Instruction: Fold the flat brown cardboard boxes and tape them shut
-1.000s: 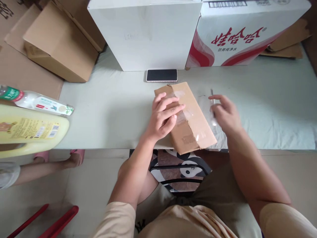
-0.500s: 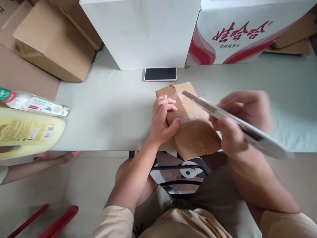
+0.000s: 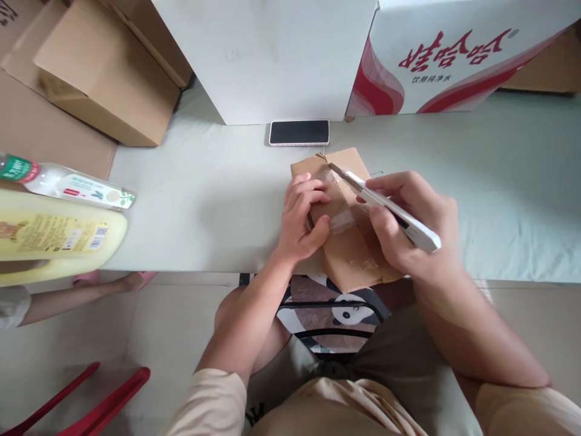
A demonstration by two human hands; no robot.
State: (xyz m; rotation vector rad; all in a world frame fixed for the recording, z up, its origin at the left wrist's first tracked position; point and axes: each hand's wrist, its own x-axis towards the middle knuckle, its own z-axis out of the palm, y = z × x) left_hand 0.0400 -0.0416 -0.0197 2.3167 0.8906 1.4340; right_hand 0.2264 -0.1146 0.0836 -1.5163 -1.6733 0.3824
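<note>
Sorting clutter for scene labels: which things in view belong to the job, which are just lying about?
In use:
- taped cardboard box, left hand on it
- white cutter, in right hand

Lying about:
- phone
- plastic bottle
- yellow jug
- white carton
- red-and-white carton
- brown cartons

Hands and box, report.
Left hand on cardboard box. Right hand gripping white cutter, blade at box seam. Phone beyond box, not obstructing.
</note>
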